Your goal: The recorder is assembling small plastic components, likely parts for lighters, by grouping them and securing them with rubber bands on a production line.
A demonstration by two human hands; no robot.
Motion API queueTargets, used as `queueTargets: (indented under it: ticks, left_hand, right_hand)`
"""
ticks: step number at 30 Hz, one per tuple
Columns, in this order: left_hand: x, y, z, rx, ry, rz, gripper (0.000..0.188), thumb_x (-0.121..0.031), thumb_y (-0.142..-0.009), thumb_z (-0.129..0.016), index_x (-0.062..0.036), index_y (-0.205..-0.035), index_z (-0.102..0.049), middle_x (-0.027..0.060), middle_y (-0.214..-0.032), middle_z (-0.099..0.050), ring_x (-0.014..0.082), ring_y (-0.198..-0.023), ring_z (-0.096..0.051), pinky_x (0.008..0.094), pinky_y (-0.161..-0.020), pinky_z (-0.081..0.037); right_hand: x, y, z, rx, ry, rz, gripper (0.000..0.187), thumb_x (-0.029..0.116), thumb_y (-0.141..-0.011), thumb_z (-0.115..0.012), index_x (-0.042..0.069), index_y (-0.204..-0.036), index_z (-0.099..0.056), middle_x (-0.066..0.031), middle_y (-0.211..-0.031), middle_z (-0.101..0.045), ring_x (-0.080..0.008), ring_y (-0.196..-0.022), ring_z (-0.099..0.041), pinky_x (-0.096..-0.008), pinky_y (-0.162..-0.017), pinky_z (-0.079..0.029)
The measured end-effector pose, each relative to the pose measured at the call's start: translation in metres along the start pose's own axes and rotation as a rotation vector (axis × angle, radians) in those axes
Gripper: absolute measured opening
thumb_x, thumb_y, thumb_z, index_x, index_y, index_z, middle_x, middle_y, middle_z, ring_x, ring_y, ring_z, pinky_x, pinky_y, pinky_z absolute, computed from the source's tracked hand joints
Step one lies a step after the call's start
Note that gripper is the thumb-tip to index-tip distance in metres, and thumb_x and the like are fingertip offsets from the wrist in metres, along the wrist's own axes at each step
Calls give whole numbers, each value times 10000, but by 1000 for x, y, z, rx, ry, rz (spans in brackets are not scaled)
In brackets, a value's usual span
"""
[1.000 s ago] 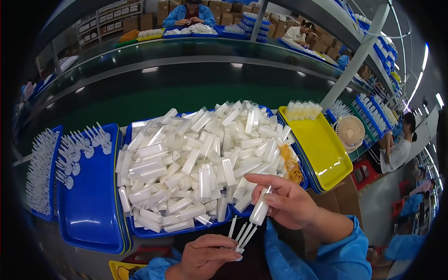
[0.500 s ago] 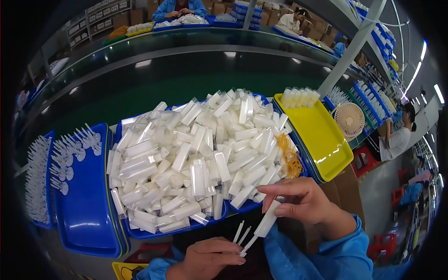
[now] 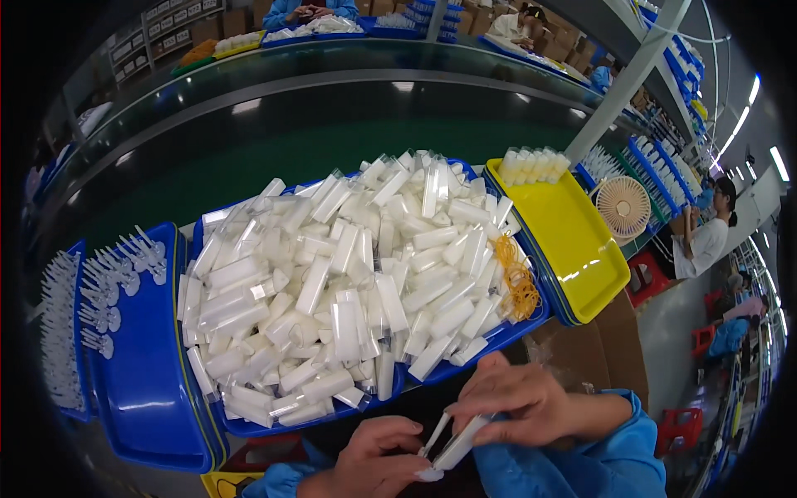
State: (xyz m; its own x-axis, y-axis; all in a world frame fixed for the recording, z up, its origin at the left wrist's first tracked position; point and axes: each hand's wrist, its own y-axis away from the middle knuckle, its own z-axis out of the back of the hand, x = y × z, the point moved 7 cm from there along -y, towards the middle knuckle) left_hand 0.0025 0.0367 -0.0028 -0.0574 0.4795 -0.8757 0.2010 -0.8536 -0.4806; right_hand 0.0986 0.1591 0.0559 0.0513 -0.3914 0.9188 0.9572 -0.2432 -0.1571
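In front of me, my left hand (image 3: 374,461) grips the base of a white plastic pronged stand (image 3: 431,475) with closed fingers. A thin prong (image 3: 437,432) rises from it toward the fingers of my right hand (image 3: 519,407). That hand pinches a white rectangular sleeve (image 3: 462,442), tilted, its lower end close to the stand's base. Whether another prong runs inside the sleeve is hidden. Beyond my hands, a heap of similar white sleeves with clear film ends (image 3: 332,290) fills a blue tray (image 3: 251,429).
Left of the heap, a blue tray (image 3: 154,365) bears several upright white pronged pieces (image 3: 104,299). Yellow rubber bands (image 3: 516,278) lie at the heap's right. A yellow tray (image 3: 581,249) holds finished-looking white pieces (image 3: 531,164). Behind runs a green conveyor belt (image 3: 290,141); a fan (image 3: 623,207) stands right.
My right hand has moved down, bringing the sleeve lower and nearer the stand's base. Its fingertips now reach the free prong. The whole view has shifted slightly.
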Motion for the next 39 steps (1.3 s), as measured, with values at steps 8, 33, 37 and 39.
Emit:
queueTargets:
  ticks: [8, 33, 37, 39]
  left_hand:
    - [4, -8, 17, -11, -39, 9, 121, -41, -802, -609, -20, -903, -545, 201, -1078, -419, 228, -789, -558, 291, -669, -465]
    - [-29, -11, 23, -159, -323, -159, 124, 4, -684, -669, -79, -777, -671, 109, -927, -574, 242, -743, -565, 316, -629, -450]
    - [-25, -11, 15, -123, -245, -220, 142, 35, -701, -629, -74, -781, -677, 126, -902, -572, 220, -631, -550, 281, -552, -438]
    - [-22, -10, 12, -86, -262, -218, 161, 48, -707, -614, -73, -794, -676, 127, -881, -572, 201, -580, -537, 264, -508, -428]
  right_hand:
    - [0, -40, 3, 155, 222, 100, 488, 210, -721, -715, 109, -1174, -565, -50, -944, -603, -226, -937, -518, -333, -831, -349]
    - [-9, -92, 45, -188, -183, -158, 499, 49, -850, -501, 53, -1318, -328, -26, -896, -519, -89, -720, -509, -223, -643, -446]
    - [-21, -54, 10, -135, -649, -305, 591, 82, -869, -504, 75, -1385, -216, -54, -969, -476, -91, -734, -499, -212, -631, -413]
    - [-28, -41, -2, -117, -815, -353, 598, 106, -873, -510, 69, -1387, -208, -60, -985, -468, -93, -753, -497, -210, -632, -411]
